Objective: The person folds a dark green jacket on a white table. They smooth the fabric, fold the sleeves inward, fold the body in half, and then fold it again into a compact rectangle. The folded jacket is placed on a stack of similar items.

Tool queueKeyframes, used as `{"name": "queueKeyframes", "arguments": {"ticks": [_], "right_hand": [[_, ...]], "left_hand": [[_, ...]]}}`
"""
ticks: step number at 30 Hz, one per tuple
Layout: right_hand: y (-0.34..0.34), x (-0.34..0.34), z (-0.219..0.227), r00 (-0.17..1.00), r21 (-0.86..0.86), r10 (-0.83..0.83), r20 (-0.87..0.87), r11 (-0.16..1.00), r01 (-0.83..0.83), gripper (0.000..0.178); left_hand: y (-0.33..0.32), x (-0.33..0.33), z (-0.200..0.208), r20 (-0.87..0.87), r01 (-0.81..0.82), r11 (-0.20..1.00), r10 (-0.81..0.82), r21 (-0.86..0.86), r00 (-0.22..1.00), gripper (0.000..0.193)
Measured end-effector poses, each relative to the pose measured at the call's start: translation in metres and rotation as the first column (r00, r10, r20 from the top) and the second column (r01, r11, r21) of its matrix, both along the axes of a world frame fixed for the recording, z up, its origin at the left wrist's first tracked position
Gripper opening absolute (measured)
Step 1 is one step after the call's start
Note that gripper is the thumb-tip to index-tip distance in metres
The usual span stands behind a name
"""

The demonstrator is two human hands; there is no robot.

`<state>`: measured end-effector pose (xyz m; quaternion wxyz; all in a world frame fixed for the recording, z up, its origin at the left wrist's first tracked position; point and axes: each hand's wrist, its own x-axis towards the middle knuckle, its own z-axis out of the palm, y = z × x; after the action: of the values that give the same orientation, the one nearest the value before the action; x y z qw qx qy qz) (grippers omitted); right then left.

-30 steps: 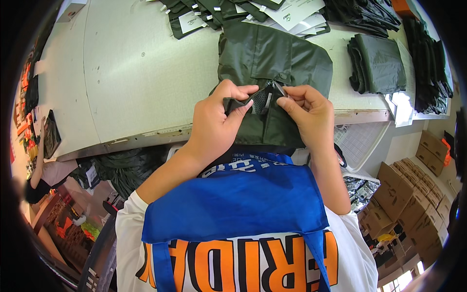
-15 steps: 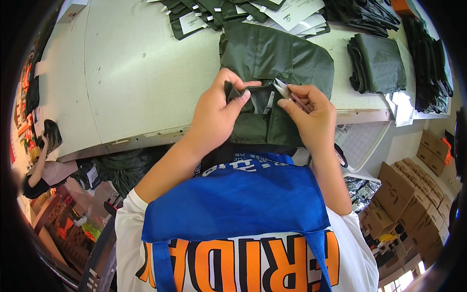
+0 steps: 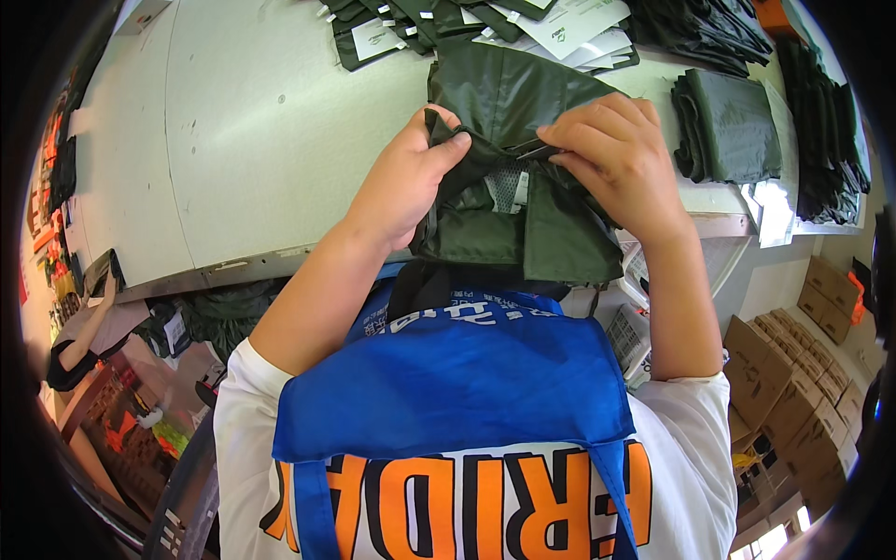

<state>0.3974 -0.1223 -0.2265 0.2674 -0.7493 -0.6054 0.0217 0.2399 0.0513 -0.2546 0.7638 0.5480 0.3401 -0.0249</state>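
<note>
A dark green garment of smooth coated fabric [image 3: 571,233] lies in front of me, partly over the table's near edge. Between my hands its opening shows a grey mesh lining [image 3: 505,190] and a small white label. My left hand [image 3: 413,173] is closed, pinching a gathered fold of the fabric between thumb and fingers. Closed as well, my right hand [image 3: 611,154] is at the right end of the opening's upper edge. A thin shiny sliver, seemingly of the thread snips [image 3: 530,153], shows at its fingertips; the rest of them is hidden by the hand.
Dark green pieces with white cards [image 3: 378,39] lie at the back of the pale table [image 3: 271,168]. Folded dark green stacks [image 3: 733,126] stand at the right. Cardboard boxes [image 3: 793,383] are piled beyond the right end. Another person's arm [image 3: 84,336] is at far left.
My right hand has moved up and turned over, hiding most of the snips seen before. The left hand has shifted slightly upward, gathering the fabric. The garment's right front panel has swung outward.
</note>
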Motion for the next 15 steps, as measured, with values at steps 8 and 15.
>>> {"name": "queueKeyframes", "arguments": {"ticks": [8,15], "right_hand": [[0.004,-0.002,0.001,0.999,0.027,-0.004,0.050,1.000,0.003,0.023],[0.011,-0.025,-0.001,0.829,-0.024,-0.222,-0.513,0.969,0.245,0.034]], "left_hand": [[0.001,0.000,0.000,-0.008,-0.015,1.000,0.015,-0.019,1.000,0.011],[0.004,0.001,-0.003,-0.006,-0.007,0.997,0.007,-0.073,1.000,0.010]]}}
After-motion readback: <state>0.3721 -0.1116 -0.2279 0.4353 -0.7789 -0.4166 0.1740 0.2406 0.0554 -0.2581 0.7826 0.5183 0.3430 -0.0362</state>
